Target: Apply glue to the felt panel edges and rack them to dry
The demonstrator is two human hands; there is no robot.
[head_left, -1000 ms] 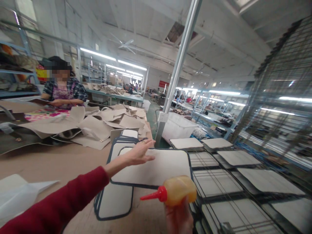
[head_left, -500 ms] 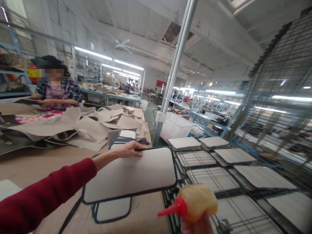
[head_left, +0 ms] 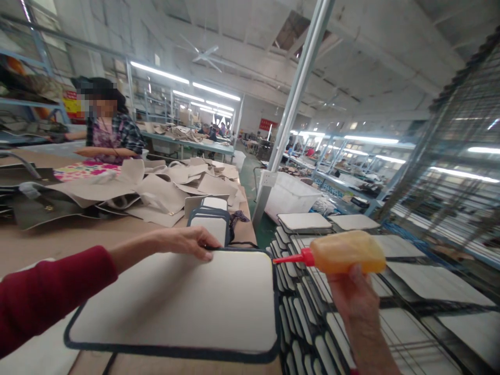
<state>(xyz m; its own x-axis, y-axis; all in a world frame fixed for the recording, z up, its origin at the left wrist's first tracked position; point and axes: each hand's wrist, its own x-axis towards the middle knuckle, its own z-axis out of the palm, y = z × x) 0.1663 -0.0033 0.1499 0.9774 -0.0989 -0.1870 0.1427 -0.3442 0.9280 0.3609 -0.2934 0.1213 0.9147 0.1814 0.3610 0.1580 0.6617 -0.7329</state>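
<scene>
The left hand grips the dark-edged far side of a pale panel at about its 12 o'clock, fingers bent over the border. The panel lies broad across the near end of the bench; whether it touches the bench cannot be told.

The right hand, at the panel's 3 o'clock, is wrapped from below around a bottle of yellowish liquid. The bottle lies nearly level, its red nozzle aimed at 9 o'clock, with the tip at the panel's 1 o'clock corner; contact is too fine to tell.

Beyond the panel, toward 1 o'clock, are a stack of similar panels and, just beside it, a dark cloth. A heap of beige pieces spreads at 12 o'clock, with a person in plaid past it at 11. Wire racks holding more panels stand at 3 o'clock.
</scene>
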